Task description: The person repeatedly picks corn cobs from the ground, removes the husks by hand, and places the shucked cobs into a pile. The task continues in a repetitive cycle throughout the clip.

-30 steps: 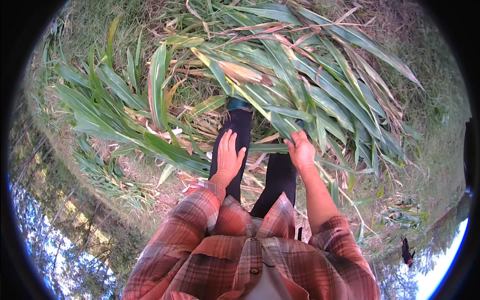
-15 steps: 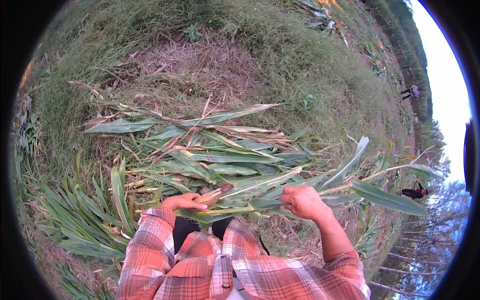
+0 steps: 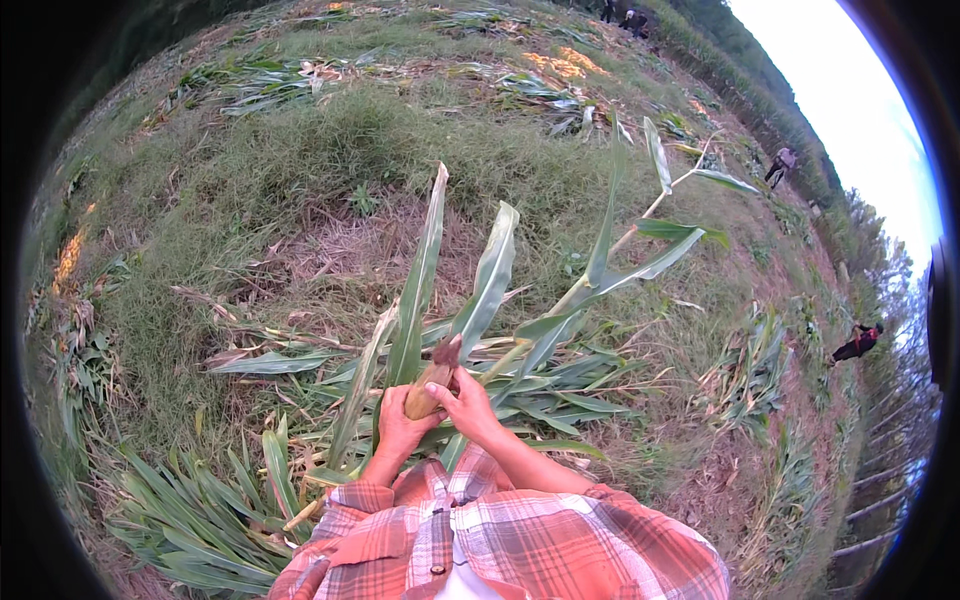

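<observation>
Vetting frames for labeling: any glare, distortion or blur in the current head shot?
Head view: sky nearly blown out at upper right; head view: fisheye bends the scene, with a black rim around it; head view: soft, even light on the hands and corn ear; head view: background people too small for detail.

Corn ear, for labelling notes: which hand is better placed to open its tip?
Probably the right hand: it sits nearer the dark tip, while the left hand holds the corn ear lower.

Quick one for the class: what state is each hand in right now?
Left hand: closed around the lower part of the husk-covered corn ear.
Right hand: closed on the same ear, thumb against its husk.
</observation>
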A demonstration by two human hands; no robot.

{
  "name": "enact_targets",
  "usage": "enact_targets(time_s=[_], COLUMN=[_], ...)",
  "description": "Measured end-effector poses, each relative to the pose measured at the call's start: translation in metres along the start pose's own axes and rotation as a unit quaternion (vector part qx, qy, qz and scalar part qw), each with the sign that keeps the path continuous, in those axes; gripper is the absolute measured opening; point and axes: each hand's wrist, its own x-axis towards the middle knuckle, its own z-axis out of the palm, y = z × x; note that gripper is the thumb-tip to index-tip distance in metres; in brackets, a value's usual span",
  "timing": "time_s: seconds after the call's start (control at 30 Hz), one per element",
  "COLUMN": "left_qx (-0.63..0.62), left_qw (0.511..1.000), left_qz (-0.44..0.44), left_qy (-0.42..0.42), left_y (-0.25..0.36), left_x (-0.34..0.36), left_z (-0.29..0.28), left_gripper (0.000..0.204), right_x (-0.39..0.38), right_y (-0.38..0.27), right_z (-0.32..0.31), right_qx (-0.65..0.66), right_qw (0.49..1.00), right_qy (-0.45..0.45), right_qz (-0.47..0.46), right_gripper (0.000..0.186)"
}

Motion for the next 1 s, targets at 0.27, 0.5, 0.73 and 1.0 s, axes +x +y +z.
enact_targets(time_s=[0.27,0.5,0.73,1.0], left_qx=[-0.055,-0.109,-0.029,0.049], left_qw=[0.989,0.974,0.973,0.971], left_qz=[0.127,0.132,0.152,0.227], left_qy=[-0.046,-0.148,-0.169,-0.055], left_y=[0.055,0.072,0.093,0.082], left_x=[0.003,0.013,0.001,-0.013], left_z=[-0.029,-0.048,-0.057,-0.054], left_gripper=[0.047,0.031,0.024,0.01], right_x=[-0.019,-0.032,-0.038,-0.035], right_y=[-0.012,-0.033,-0.034,-0.025], right_z=[-0.013,-0.022,-0.026,-0.018], right_qx=[0.093,0.17,0.166,0.213], right_qw=[0.991,0.985,0.982,0.964], right_qy=[0.024,-0.016,-0.078,-0.15], right_qz=[-0.096,-0.039,-0.045,-0.046], right_gripper=[0.018,0.028,0.027,0.031])
